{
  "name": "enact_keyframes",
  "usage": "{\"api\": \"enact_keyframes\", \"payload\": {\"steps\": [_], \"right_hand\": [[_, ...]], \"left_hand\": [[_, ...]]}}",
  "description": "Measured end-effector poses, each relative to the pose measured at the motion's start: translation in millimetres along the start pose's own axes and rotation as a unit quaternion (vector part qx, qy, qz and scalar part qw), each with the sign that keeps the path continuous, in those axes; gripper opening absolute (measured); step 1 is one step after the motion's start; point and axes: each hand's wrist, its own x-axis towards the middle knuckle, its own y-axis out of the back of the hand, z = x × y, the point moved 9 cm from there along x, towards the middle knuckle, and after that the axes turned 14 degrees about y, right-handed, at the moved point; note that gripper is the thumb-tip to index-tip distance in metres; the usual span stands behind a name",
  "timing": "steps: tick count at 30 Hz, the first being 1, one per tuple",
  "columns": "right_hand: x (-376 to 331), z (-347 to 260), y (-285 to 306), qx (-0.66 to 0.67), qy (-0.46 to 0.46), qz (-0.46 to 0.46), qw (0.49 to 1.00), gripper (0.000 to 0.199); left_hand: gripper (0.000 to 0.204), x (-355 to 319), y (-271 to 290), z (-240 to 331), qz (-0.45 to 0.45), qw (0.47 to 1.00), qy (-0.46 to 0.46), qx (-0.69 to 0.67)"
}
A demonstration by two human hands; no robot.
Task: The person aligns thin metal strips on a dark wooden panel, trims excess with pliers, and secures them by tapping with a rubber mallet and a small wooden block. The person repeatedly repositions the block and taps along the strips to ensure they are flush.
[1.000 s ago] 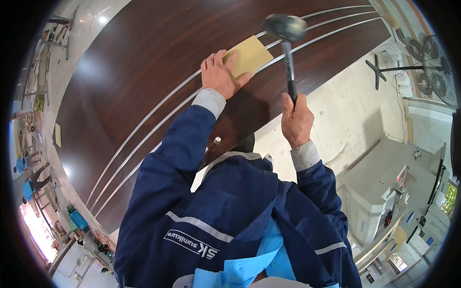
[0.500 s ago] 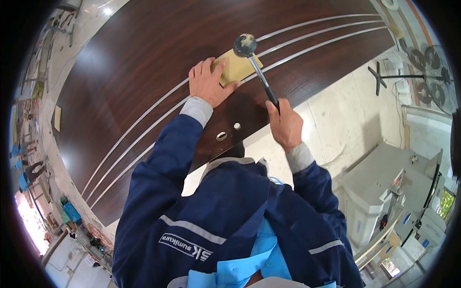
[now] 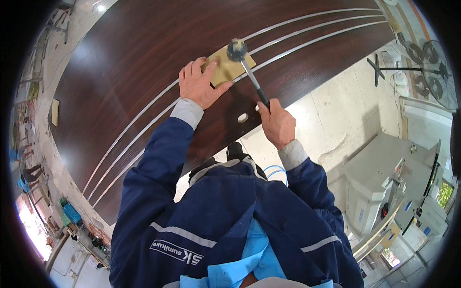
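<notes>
The right grip (image 3: 274, 124) is closed around the hammer (image 3: 248, 72), its head resting on the tan block (image 3: 224, 68) that the left hand (image 3: 199, 85) presses flat over the dark door panel's (image 3: 144, 57) metal strips (image 3: 307, 43), so tapping seems underway, not finished.

From my remote seat I see a dark brown wood-grain door panel (image 3: 144, 62) crossed by three thin silver stripes (image 3: 297, 36), a mustard-yellow block (image 3: 225, 67) on it, a mallet (image 3: 247, 72) with grey head and black handle (slightly glossy), and navy sleeves with pale grey cuffs (image 3: 187, 113).
</notes>
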Motion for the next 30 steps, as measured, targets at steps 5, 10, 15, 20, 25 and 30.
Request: {"api": "enact_keyframes", "payload": {"steps": [5, 10, 15, 20, 25, 30], "right_hand": [[-26, -42, -4, 0.143, 0.001, 0.102, 0.984, 0.039], [-47, -74, -27, 0.093, -0.012, 0.072, 0.993, 0.037], [-74, -119, -58, 0.053, -0.021, 0.012, 0.998, 0.035], [-103, -175, -68, 0.175, -0.017, 0.084, 0.981, 0.034], [-115, -216, -91, 0.065, -0.007, -0.005, 0.998, 0.034], [-134, -254, -99, 0.213, 0.006, 0.083, 0.973, 0.035]], "left_hand": [[0.083, -26, 16, -38, 0.003, 1.000, 0.014, -0.003], [0.084, -57, 34, -82, -0.007, 1.000, 0.005, -0.004], [0.082, -91, 50, -130, 0.010, 1.000, -0.001, -0.015], [0.080, -125, 68, -177, 0.020, 1.000, 0.006, -0.019], [0.082, -151, 87, -218, 0.009, 1.000, 0.005, -0.018], [0.080, -173, 100, -254, 0.015, 1.000, 0.026, 0.005]]}}
